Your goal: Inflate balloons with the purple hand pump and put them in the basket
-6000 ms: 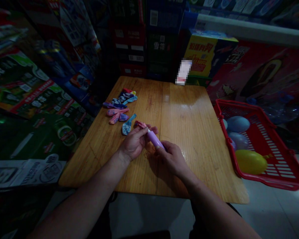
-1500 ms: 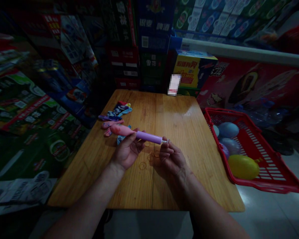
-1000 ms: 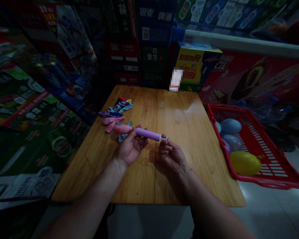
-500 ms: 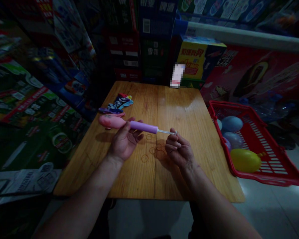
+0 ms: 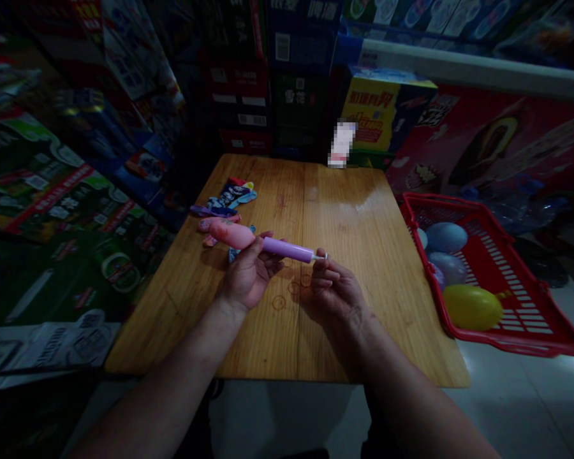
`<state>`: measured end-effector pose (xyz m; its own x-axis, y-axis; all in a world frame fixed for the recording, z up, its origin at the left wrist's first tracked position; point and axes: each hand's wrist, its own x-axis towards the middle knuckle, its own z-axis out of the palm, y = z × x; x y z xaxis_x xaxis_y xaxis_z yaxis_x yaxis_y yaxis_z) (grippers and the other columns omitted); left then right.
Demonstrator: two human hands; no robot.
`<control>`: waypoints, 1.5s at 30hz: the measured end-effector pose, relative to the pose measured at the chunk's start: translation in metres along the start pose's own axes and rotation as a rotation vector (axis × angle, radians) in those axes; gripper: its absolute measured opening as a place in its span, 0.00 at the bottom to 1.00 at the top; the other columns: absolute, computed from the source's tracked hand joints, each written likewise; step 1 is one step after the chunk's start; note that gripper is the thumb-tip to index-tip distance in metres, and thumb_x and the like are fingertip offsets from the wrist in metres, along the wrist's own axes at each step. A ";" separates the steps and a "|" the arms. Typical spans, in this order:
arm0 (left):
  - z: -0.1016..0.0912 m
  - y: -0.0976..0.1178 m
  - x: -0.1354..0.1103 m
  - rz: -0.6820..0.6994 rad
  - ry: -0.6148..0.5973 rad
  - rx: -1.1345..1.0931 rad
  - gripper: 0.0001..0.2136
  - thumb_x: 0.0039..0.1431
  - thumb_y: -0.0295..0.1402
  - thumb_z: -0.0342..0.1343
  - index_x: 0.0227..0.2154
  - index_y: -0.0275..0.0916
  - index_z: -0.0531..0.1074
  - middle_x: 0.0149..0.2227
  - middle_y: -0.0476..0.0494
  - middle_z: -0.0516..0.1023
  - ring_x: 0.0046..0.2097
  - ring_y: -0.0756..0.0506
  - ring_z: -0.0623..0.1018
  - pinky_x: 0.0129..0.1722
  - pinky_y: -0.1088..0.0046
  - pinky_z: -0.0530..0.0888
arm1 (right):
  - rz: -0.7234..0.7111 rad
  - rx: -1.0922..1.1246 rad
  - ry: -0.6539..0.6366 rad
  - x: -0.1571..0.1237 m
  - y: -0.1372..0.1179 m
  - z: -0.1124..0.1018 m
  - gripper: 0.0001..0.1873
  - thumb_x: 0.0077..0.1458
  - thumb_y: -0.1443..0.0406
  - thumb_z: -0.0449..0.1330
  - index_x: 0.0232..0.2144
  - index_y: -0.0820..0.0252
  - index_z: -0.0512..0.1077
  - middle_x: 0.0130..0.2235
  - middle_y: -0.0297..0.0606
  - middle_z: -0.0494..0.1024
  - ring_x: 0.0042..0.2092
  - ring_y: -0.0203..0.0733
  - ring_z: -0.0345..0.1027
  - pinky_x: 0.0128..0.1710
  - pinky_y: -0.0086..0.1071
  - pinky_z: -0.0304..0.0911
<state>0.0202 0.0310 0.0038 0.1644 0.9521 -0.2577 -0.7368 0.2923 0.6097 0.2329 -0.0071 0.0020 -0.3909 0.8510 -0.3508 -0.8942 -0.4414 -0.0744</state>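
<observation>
One purple pump (image 5: 287,249) slanting crosswise, pink balloon (image 5: 234,234) pointing left, left hand (image 5: 247,275) gripping both, right hand (image 5: 337,285) pinching handle (image 5: 324,256)

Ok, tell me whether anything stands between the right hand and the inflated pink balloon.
Yes: the purple pump does. The right hand holds its white handle; the left hand grips the other end, beside the pink balloon.

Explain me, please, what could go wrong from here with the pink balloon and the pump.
The pink balloon might slip off the purple pump, as the left hand seems to secure it only at its neck.
The right hand, holding the end of the white rod, could jerk the pump out of line.
The balloon, partly swollen, might burst if overfilled.
</observation>
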 end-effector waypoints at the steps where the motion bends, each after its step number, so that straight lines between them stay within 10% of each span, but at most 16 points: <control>1: -0.002 0.005 0.002 0.025 0.013 0.002 0.13 0.64 0.37 0.66 0.49 0.40 0.77 0.47 0.37 0.85 0.43 0.44 0.85 0.38 0.71 0.81 | -0.008 -0.005 -0.010 -0.002 -0.006 0.001 0.09 0.70 0.75 0.54 0.43 0.63 0.74 0.29 0.28 0.78 0.21 0.21 0.64 0.22 0.16 0.61; 9: 0.002 0.014 -0.008 -0.026 -0.056 0.042 0.16 0.65 0.39 0.66 0.53 0.43 0.74 0.48 0.40 0.84 0.46 0.39 0.85 0.41 0.61 0.84 | -0.046 -0.033 -0.018 -0.005 -0.009 0.001 0.08 0.68 0.76 0.55 0.41 0.63 0.73 0.27 0.28 0.76 0.18 0.22 0.60 0.19 0.17 0.57; 15: 0.002 -0.008 -0.013 -0.037 0.004 0.021 0.15 0.65 0.39 0.65 0.51 0.41 0.75 0.40 0.44 0.84 0.39 0.43 0.86 0.38 0.68 0.83 | 0.027 -0.073 0.006 0.000 0.014 0.000 0.06 0.66 0.75 0.59 0.43 0.62 0.73 0.29 0.30 0.78 0.20 0.23 0.61 0.20 0.16 0.59; 25: -0.006 0.017 0.001 0.064 0.076 0.047 0.14 0.66 0.40 0.65 0.51 0.42 0.76 0.42 0.42 0.84 0.43 0.40 0.86 0.29 0.75 0.78 | -0.075 -0.041 -0.088 -0.004 -0.022 0.001 0.09 0.70 0.74 0.54 0.43 0.62 0.73 0.28 0.26 0.76 0.20 0.22 0.62 0.23 0.17 0.61; 31: 0.004 -0.001 -0.014 -0.035 -0.019 0.026 0.15 0.64 0.39 0.66 0.51 0.44 0.75 0.44 0.43 0.84 0.43 0.40 0.85 0.39 0.62 0.84 | -0.003 -0.018 0.028 -0.002 0.004 0.003 0.07 0.69 0.74 0.57 0.42 0.62 0.74 0.28 0.28 0.77 0.20 0.23 0.61 0.21 0.17 0.61; 45: -0.005 0.013 0.000 0.109 0.078 0.047 0.15 0.64 0.41 0.66 0.49 0.42 0.76 0.41 0.44 0.84 0.42 0.43 0.86 0.27 0.78 0.76 | -0.096 -0.076 -0.019 -0.003 -0.014 0.007 0.07 0.70 0.73 0.56 0.42 0.62 0.74 0.27 0.25 0.74 0.20 0.22 0.59 0.21 0.16 0.59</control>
<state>0.0072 0.0338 0.0078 0.0319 0.9691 -0.2445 -0.7159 0.1929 0.6710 0.2452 -0.0016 0.0105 -0.3087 0.8954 -0.3209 -0.9090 -0.3771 -0.1776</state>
